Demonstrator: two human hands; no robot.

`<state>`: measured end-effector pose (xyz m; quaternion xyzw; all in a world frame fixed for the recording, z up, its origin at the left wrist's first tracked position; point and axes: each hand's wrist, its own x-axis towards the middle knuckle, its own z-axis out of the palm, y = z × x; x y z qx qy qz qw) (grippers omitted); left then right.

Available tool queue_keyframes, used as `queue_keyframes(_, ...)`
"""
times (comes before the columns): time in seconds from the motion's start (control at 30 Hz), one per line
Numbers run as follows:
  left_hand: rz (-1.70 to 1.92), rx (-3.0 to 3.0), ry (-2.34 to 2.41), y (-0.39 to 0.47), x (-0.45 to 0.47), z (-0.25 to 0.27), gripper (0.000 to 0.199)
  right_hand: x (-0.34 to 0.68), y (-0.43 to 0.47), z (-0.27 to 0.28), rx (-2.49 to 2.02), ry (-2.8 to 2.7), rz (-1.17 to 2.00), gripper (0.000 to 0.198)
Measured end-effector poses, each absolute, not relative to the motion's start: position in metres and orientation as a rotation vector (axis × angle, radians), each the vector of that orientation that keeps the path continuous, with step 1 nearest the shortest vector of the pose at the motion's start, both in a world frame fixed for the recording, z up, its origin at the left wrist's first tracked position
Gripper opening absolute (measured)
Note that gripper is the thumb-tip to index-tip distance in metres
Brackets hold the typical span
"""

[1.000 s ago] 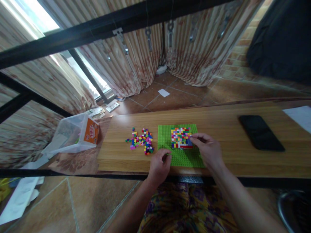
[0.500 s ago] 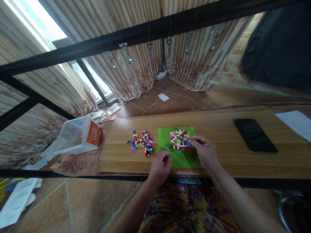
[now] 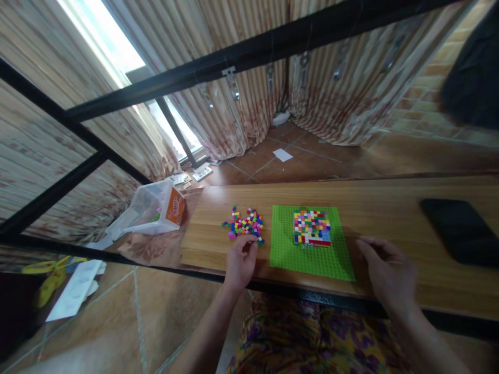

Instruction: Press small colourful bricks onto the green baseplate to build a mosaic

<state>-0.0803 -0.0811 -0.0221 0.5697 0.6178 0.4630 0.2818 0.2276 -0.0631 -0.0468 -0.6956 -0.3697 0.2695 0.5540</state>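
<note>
My left hand [image 3: 240,263] is at the near edge of a pile of small coloured bricks [image 3: 246,224], its thumb and forefinger curled close together by a few loose ones. Whether a brick sits between those fingertips I cannot make out. On a green baseplate [image 3: 283,252] stands a dense square block of multicoloured bricks [image 3: 311,223], with a red strip along its near side. My right hand [image 3: 392,270] rests over the wood to the right of the baseplate, thumb and fingers drawn together, with no brick visible in them.
A black phone [image 3: 462,228] lies on the wooden table [image 3: 385,202] at the right. To the left stands a clear plastic tub [image 3: 156,226] with an orange label. A black metal bar [image 3: 257,57] crosses above the table's far side, with hooks hanging from it.
My left hand has moved left from the baseplate to the brick pile. My right hand has left the brick block and moved right, off the baseplate. The view has shifted slightly.
</note>
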Motion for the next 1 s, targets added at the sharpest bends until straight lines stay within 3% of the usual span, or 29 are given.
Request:
queue_keyframes(0.27,1.255,1.515,2.094,-0.063,-0.133,-0.023,0.012,0.227,-0.071,-0.053,-1.826,-1.122,0.519,0.035)
queue_keyframes(0.5,0.693,1.738,2.417,0.008,-0.143,-0.004,0.023,0.231,-0.069,-0.06,-1.817,-1.156,0.508,0.036)
queue_keyframes(0.73,0.483,1.779,2.398,0.049,-0.136,-0.004,0.017,0.227,-0.071,-0.054,-1.847,-1.246,0.426,0.035)
queue_keyframes(0.9,0.498,1.778,2.393,0.04,-0.135,0.007,0.021,0.223,-0.071,-0.055,-1.788,-1.241,0.432,0.037)
queue_keyframes(1.0,0.764,1.749,2.327,0.022,-0.126,0.017,0.019,0.222,-0.069,-0.057,-1.758,-1.208,0.449,0.034)
